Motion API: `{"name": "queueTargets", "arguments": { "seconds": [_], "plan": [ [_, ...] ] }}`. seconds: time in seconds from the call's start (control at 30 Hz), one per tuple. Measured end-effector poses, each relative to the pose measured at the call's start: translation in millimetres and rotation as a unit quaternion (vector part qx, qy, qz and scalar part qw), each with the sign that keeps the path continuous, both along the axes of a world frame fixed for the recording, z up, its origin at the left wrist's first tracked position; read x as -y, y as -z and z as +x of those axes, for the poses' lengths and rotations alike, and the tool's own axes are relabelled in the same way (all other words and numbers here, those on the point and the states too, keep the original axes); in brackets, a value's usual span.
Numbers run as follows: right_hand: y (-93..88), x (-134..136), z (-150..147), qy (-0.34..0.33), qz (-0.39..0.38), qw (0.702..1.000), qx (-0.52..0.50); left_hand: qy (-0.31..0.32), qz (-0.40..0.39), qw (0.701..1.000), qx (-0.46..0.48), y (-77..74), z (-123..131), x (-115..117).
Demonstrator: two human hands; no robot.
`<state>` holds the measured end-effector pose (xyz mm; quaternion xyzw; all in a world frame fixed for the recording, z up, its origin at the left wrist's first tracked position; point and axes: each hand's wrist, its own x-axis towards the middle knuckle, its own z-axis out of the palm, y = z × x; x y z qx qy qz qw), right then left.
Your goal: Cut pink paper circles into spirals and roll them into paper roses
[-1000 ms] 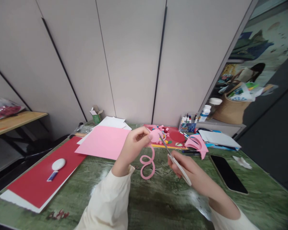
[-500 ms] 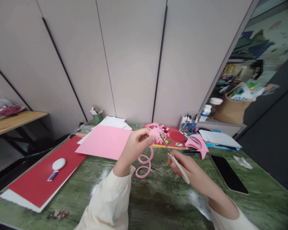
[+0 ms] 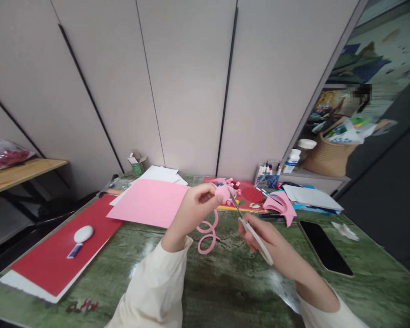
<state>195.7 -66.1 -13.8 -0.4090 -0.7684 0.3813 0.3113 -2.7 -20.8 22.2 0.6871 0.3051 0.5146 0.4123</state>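
Observation:
My left hand (image 3: 194,207) is closed in a pinch on a small pink foam piece (image 3: 222,193), held above the green table. From that piece a cut pink spiral strip (image 3: 207,233) dangles in loops. My right hand (image 3: 271,248) grips white-handled scissors (image 3: 249,227), and their blades reach up to the edge of the pink piece. Both sleeves are cream coloured.
A pink sheet (image 3: 148,201) and a red sheet (image 3: 54,253) with a white glue stick (image 3: 81,238) lie to the left. A black phone (image 3: 323,248) rests at the right, near pink foam scraps (image 3: 280,205). At the back stand a pen holder (image 3: 267,176) and a woven basket (image 3: 328,157).
The dangling pink spiral has swung and turned and now hangs in different loops. My left hand has shifted slightly to the right with the piece. The scissors stay at its edge.

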Motion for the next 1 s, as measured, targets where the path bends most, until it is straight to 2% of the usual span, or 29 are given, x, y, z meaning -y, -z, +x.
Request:
{"name": "queueTargets", "arguments": {
  "seconds": [0.37, 0.83, 1.0],
  "plan": [
    [0.7, -1.0, 1.7, 0.001, -0.007, 1.0, 0.009, -0.032, -0.03, 0.999, 0.024, 3.1, -5.7, -2.3],
    [-2.9, -1.2, 2.3, -0.004, 0.011, 0.999, 0.044, -0.076, -0.007, 0.996, 0.047, 3.3, -6.4, -3.0],
    [-0.8, -1.7, 1.1, 0.007, 0.011, 0.999, 0.032, -0.051, -0.017, 0.998, 0.043, 3.8, -3.2, -1.9]
  ]
}}
